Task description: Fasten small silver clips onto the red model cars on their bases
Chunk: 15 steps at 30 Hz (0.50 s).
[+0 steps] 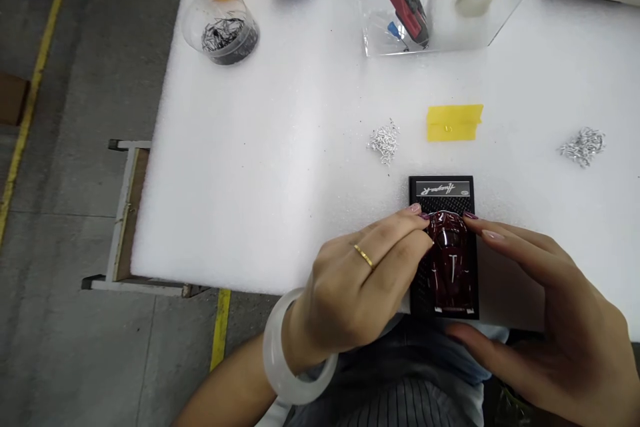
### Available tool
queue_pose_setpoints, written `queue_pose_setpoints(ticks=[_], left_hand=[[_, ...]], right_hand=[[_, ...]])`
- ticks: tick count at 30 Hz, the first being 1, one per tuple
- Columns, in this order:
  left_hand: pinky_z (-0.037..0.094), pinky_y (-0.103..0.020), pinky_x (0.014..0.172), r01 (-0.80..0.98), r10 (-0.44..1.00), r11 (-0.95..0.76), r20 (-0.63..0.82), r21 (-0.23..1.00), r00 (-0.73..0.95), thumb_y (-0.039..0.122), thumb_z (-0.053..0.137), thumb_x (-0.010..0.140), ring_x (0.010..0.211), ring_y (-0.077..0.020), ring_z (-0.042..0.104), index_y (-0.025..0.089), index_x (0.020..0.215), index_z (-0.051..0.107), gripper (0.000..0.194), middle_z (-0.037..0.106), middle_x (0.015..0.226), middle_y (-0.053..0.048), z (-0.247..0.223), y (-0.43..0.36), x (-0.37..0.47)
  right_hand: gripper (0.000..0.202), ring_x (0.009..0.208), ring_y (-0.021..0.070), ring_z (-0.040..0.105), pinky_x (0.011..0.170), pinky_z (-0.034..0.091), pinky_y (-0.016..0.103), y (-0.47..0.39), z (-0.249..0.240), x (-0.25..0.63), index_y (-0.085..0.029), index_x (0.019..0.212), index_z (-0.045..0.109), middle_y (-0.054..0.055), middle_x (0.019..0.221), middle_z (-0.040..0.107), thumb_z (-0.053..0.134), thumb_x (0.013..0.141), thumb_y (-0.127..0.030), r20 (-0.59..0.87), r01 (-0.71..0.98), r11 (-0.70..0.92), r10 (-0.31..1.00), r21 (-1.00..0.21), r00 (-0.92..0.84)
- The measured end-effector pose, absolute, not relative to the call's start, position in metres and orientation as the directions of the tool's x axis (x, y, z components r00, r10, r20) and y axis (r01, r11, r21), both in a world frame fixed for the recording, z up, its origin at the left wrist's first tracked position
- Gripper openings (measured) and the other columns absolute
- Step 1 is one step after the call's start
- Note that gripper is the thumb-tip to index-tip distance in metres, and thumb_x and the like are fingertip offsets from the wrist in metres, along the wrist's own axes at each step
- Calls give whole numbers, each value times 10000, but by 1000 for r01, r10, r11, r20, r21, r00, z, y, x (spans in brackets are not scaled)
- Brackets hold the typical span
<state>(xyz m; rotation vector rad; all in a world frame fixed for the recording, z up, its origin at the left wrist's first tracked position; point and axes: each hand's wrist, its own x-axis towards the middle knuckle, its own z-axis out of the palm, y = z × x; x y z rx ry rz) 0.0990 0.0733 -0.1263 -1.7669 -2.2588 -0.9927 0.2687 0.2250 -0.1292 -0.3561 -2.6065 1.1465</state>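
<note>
Work at the far end of a model car (453,267) seems to be in hand, and the next move calls for a light, steady touch. The left hand (370,273) has its fingers bunched together at the car's far left corner; whether they pinch anything, I cannot tell. The right hand (575,307) is spread wide, a fingertip at the far right corner. Glossy dark red with a pale T-shaped mark, the car sits on a black base (443,203) at the white counter's (250,167) near edge.
</note>
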Motion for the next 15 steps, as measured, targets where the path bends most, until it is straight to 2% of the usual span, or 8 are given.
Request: queue_pose_setpoints(ticks=[7,15], left_hand=[[483,-142,1187,901,836,117,448,418,-316,59,643,912,1245,-69,666,78,1097,719,201,767,1179,-83,-129,72,101],[496,-147,1179,902,839,115,446,416,-312,64,638,913,1250,-76,666,84,1106,711,208,762,1190,-74,-129,72,100]], right_hand=[[792,1351,237,556,1140,485,352,224,-128,268,-221,1520,442,64,1459,568,802,816,-255,148,116,656,333,-746,-931],[801,1342,282,561,1105,522,441,224,-128,269,-274,1533,424,66,1466,565,794,823,-277,121,148,655,348,-741,-930]])
